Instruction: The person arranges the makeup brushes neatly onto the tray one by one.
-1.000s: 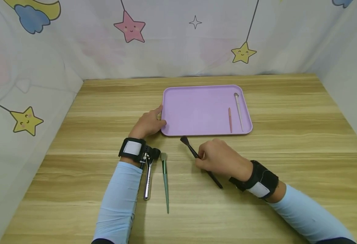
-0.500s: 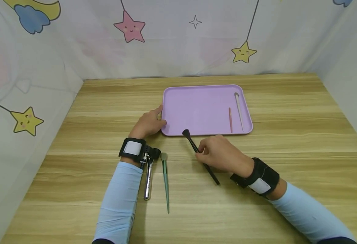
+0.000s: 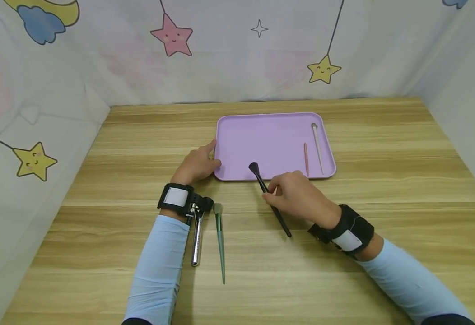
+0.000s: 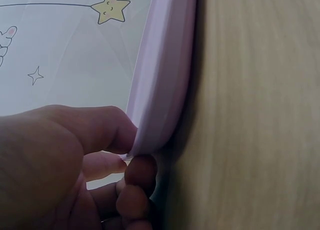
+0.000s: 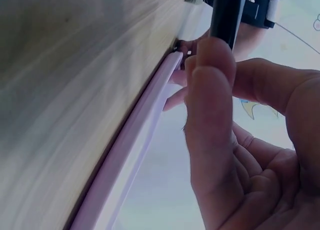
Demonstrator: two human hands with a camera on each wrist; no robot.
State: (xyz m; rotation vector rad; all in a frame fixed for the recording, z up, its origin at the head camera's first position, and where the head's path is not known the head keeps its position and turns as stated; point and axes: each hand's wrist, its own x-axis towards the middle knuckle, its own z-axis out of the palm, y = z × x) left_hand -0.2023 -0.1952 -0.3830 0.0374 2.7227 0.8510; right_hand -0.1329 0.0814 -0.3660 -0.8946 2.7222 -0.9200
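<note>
My right hand [image 3: 300, 196] pinches a black makeup brush [image 3: 280, 217] by the handle between thumb and fingers. Its dark, fanned bristle head overlaps the front rim of a lilac tray [image 3: 258, 135] in the head view. At the tray's front left corner is my left hand [image 3: 196, 166], gripping the rim. The left wrist view shows the thumb over that rim and fingers beneath it. Inside the tray, toward the right, lie a short pink brush [image 3: 306, 159] and a longer white-handled brush [image 3: 318, 149], side by side.
A green makeup brush [image 3: 220, 241] lies on the wooden table [image 3: 384, 180], bristles away from me. Beside it, a camera mount with a shiny metal handle [image 3: 197, 239] hangs from my left wrist strap. A printed white curtain [image 3: 229, 67] stands behind the table.
My right hand has carried the black brush forward and slightly right, from in front of the tray until its head overlaps the tray's rim. The left hand has stayed put.
</note>
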